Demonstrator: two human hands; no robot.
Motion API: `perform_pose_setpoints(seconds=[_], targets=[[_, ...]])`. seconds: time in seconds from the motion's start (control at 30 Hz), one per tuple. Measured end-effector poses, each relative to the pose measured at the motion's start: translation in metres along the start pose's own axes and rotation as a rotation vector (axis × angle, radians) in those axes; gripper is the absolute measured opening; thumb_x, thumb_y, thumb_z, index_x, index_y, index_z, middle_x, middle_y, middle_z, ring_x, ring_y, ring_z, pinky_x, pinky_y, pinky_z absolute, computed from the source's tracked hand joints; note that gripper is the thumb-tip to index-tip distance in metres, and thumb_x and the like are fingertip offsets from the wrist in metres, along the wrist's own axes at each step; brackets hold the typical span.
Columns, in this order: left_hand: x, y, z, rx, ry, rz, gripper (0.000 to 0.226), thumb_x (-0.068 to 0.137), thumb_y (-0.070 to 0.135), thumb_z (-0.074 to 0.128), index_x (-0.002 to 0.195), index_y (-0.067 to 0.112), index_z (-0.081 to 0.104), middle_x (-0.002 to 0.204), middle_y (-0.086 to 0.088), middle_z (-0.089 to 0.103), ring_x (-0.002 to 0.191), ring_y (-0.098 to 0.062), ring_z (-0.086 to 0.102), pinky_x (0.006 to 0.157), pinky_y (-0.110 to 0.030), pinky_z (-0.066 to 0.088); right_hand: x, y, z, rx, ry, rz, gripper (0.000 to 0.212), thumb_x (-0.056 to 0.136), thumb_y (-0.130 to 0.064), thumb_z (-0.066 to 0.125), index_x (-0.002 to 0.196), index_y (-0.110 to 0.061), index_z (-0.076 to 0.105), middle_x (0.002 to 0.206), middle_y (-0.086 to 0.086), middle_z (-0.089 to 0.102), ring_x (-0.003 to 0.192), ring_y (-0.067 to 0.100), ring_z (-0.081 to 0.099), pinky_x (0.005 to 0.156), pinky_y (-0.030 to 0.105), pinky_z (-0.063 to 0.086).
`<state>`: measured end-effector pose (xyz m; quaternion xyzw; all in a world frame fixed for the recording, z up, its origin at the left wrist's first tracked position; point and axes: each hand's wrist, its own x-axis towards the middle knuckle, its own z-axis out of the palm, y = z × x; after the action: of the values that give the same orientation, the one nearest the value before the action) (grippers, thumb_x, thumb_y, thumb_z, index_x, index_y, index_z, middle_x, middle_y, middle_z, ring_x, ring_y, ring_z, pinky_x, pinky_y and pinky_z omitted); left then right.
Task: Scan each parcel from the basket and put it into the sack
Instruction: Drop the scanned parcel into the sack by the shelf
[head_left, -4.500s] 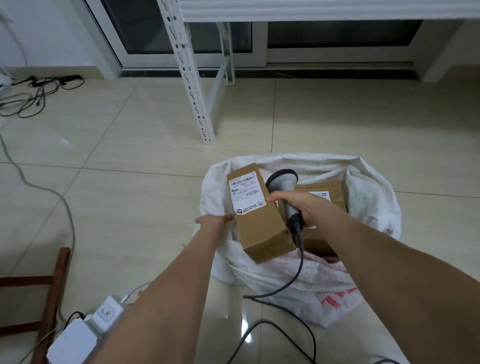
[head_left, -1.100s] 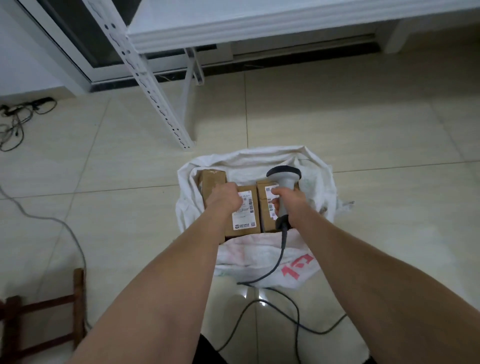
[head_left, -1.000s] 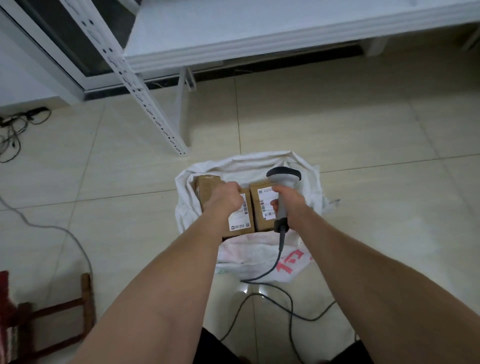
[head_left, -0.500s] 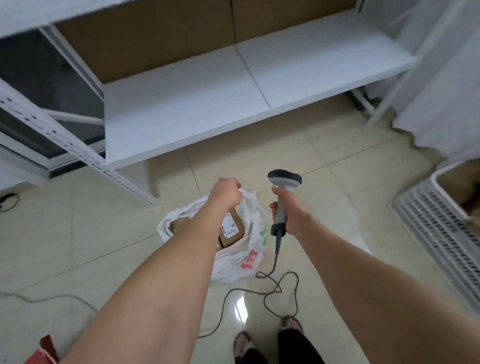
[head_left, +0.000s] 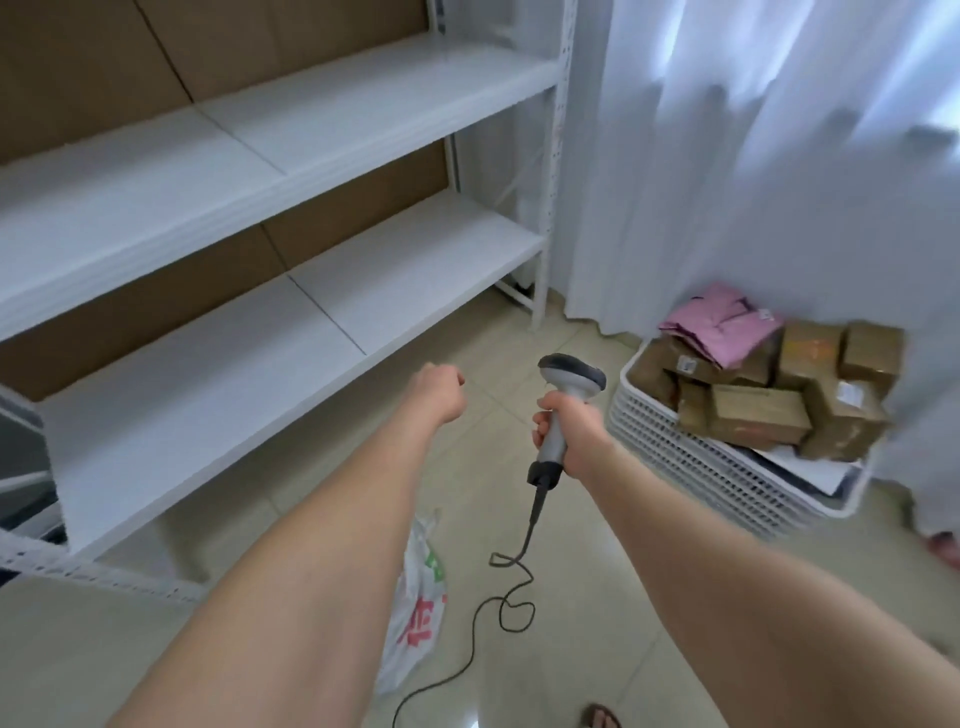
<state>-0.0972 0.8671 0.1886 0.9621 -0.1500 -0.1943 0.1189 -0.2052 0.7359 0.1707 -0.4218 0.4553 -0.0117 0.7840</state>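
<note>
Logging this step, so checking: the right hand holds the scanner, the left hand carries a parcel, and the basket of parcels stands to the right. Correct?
Not quite. The left hand carries no parcel: its fingers are curled and it holds nothing, as the head view shows. The right hand does hold the scanner, and the basket of parcels stands to the right.

Both bare forearms reach forward, side by side. The left hand (head_left: 436, 392) is curled into a fist with nothing in it. The right hand (head_left: 571, 431) grips the scanner (head_left: 574, 370) upright, fingers (head_left: 540, 417) wrapped round its handle.
</note>
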Motion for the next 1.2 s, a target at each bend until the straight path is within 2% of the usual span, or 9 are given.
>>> perform_pose_setpoints(seconds=[0.33,0.5,0.6,0.73,0.83,0.93,1.03,1.2], targets=[[0.024,0.221,0.025,0.110,-0.054,0.212,0.046,0.092,0.006,0.041,0.136,0.017,0.051,0.143,-0.011,0.040,0.131,-0.028,0.042,0.108,-0.035,0.035,0.019,-0.116,-0.162,0.208,0.121,-0.036,0.020,0.092,0.002,0.052,0.074,-0.005,0.048,0.061,0.009,0.049,0.048,0.018,0.045,0.049,0.028,0.040],[0.048,0.336,0.066,0.155,-0.076,0.286,0.045,0.091,0.006,0.042,0.135,0.015,0.052,0.140,-0.014,0.043,0.129,-0.030,0.044,0.106,-0.034,0.036,0.056,-0.166,-0.253,0.313,0.151,-0.046,0.011,0.089,0.000,0.055,0.079,-0.004,0.053,0.066,0.008,0.053,0.055,0.016,0.050,0.057,0.029,0.044],[0.061,0.391,0.094,0.179,-0.106,0.329,0.045,0.088,0.007,0.044,0.131,0.013,0.054,0.135,-0.015,0.048,0.125,-0.031,0.047,0.104,-0.039,0.041,0.078,-0.193,-0.301,0.364,0.177,-0.028,0.008,0.088,-0.002,0.056,0.081,-0.005,0.056,0.066,0.005,0.056,0.058,0.014,0.053,0.061,0.027,0.046],[0.086,0.444,0.119,0.201,-0.125,0.364,0.042,0.087,0.009,0.046,0.128,0.012,0.056,0.132,-0.014,0.051,0.119,-0.032,0.051,0.099,-0.041,0.044,0.105,-0.223,-0.349,0.386,0.200,0.020,0.007,0.088,-0.006,0.059,0.082,-0.007,0.059,0.068,0.003,0.059,0.061,0.012,0.055,0.066,0.025,0.049],[0.113,0.475,0.132,0.210,-0.148,0.366,0.040,0.087,0.012,0.046,0.125,0.014,0.058,0.127,-0.015,0.052,0.116,-0.033,0.052,0.095,-0.038,0.047,0.133,-0.245,-0.373,0.407,0.229,0.041,0.002,0.087,-0.007,0.061,0.088,-0.007,0.060,0.068,0.003,0.059,0.060,0.013,0.055,0.062,0.025,0.049],[0.149,0.498,0.148,0.224,-0.169,0.352,0.040,0.090,0.015,0.047,0.129,0.015,0.055,0.131,-0.013,0.050,0.119,-0.032,0.049,0.098,-0.039,0.045,0.171,-0.267,-0.388,0.398,0.271,0.035,0.007,0.087,-0.007,0.060,0.094,-0.007,0.060,0.071,0.004,0.059,0.061,0.012,0.056,0.065,0.025,0.051],[0.197,0.518,0.165,0.244,-0.188,0.324,0.044,0.090,0.015,0.051,0.133,0.015,0.051,0.134,-0.012,0.049,0.122,-0.031,0.048,0.101,-0.042,0.044,0.219,-0.286,-0.394,0.397,0.292,0.041,0.002,0.088,-0.006,0.058,0.090,-0.007,0.059,0.069,0.003,0.058,0.059,0.012,0.055,0.068,0.027,0.050],[0.299,0.543,0.202,0.240,-0.289,0.254,0.052,0.085,0.020,0.055,0.136,0.014,0.042,0.132,-0.013,0.049,0.120,-0.034,0.049,0.097,-0.049,0.045,0.327,-0.312,-0.401,0.373,0.344,0.089,0.003,0.084,-0.003,0.060,0.084,-0.006,0.059,0.066,0.004,0.059,0.057,0.014,0.056,0.063,0.028,0.051]])
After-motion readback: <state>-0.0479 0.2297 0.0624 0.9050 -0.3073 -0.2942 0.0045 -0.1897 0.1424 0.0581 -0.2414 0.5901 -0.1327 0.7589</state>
